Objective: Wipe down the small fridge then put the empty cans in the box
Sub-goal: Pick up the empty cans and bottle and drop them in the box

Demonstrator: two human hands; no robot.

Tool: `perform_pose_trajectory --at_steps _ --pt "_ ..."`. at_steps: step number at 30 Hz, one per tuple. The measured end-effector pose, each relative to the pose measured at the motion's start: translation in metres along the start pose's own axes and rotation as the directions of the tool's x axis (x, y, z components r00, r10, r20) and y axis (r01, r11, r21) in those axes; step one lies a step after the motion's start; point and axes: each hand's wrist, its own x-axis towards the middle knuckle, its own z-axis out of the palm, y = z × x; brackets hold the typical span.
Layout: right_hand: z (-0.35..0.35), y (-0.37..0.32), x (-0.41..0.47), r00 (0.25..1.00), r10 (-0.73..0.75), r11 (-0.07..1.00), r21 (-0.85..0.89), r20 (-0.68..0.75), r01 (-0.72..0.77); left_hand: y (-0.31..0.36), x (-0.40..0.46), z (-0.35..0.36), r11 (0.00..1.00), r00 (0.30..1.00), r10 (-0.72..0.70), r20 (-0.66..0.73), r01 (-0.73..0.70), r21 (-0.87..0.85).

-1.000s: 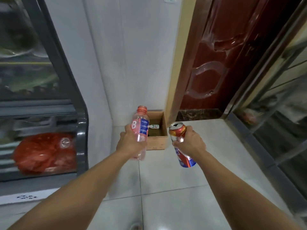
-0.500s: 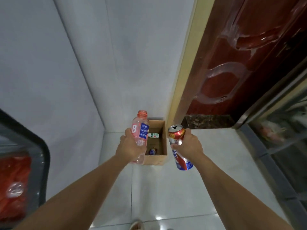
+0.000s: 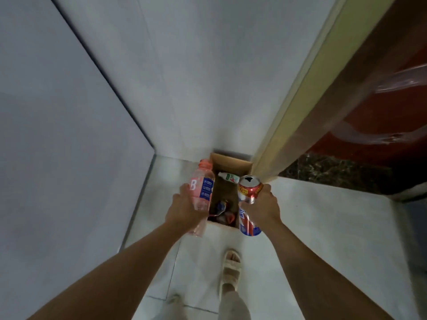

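Note:
My left hand point(image 3: 184, 207) grips a clear pink plastic bottle point(image 3: 201, 192) with a pink cap and a blue label. A red and blue drink can point(image 3: 248, 199) with its top opened is held in my right hand point(image 3: 262, 207). Both are held just above the open cardboard box point(image 3: 231, 161), which stands on the floor in the corner by the wall. Inside the box lie a small white and green bottle point(image 3: 228, 177) and several crushed cans point(image 3: 221, 211). The fridge is out of view.
White walls close in on the left and ahead. A yellow door frame point(image 3: 298, 107) and a dark red door point(image 3: 381, 100) stand right of the box. My sandalled foot point(image 3: 231, 269) is on the pale tiled floor point(image 3: 323, 227) behind the box.
I have stepped closer to the box, so both hands with the bottle and the can now hang over it. The fridge at the left has left the view.

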Motion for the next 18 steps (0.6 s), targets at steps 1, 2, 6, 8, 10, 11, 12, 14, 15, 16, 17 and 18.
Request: perform_pose_trajectory --at_steps 1,2,6,8,10,11,12,14,15,16,17,18 --pt "0.004 0.005 0.016 1.0 0.01 1.0 0.004 0.015 -0.01 0.002 0.01 0.01 1.0 1.0 -0.016 0.008 0.015 0.003" --pt "0.01 0.009 0.031 0.999 0.022 1.0 0.012 0.032 -0.022 0.003 0.021 0.021 0.999 0.999 -0.038 0.015 0.038 0.001" --pt "0.041 0.029 0.089 0.995 0.052 0.996 0.064 0.084 -0.057 -0.001 0.071 0.056 0.992 0.99 -0.125 0.059 0.126 -0.017" --pt "0.06 0.04 0.121 0.993 0.063 0.994 0.082 0.095 -0.071 -0.007 0.101 0.076 0.991 0.988 -0.134 0.08 0.135 -0.009" --pt "0.081 0.052 0.153 0.992 0.077 0.992 0.093 0.097 -0.086 -0.014 0.132 0.097 0.991 0.986 -0.134 0.1 0.133 0.014" --pt "0.093 0.058 0.168 0.992 0.083 0.991 0.101 0.095 -0.092 -0.019 0.147 0.109 0.992 0.986 -0.129 0.109 0.126 0.033" --pt "0.106 0.064 0.182 0.992 0.084 0.989 0.111 0.092 -0.094 -0.025 0.162 0.121 0.992 0.986 -0.119 0.117 0.113 0.057" --pt "0.136 0.078 0.205 0.991 0.089 0.988 0.118 0.097 -0.101 -0.037 0.19 0.146 0.991 0.984 -0.107 0.141 0.094 0.095" --pt "0.153 0.086 0.216 0.99 0.094 0.988 0.117 0.103 -0.106 -0.044 0.203 0.16 0.991 0.982 -0.11 0.154 0.096 0.097" --pt "0.169 0.094 0.226 0.99 0.096 0.987 0.117 0.107 -0.108 -0.052 0.217 0.173 0.991 0.979 -0.115 0.166 0.101 0.094" --pt "0.185 0.101 0.236 0.99 0.098 0.987 0.115 0.107 -0.11 -0.06 0.23 0.187 0.99 0.978 -0.118 0.173 0.103 0.097" --pt "0.201 0.109 0.247 0.99 0.098 0.988 0.108 0.099 -0.109 -0.069 0.243 0.202 0.988 0.976 -0.121 0.178 0.103 0.112"
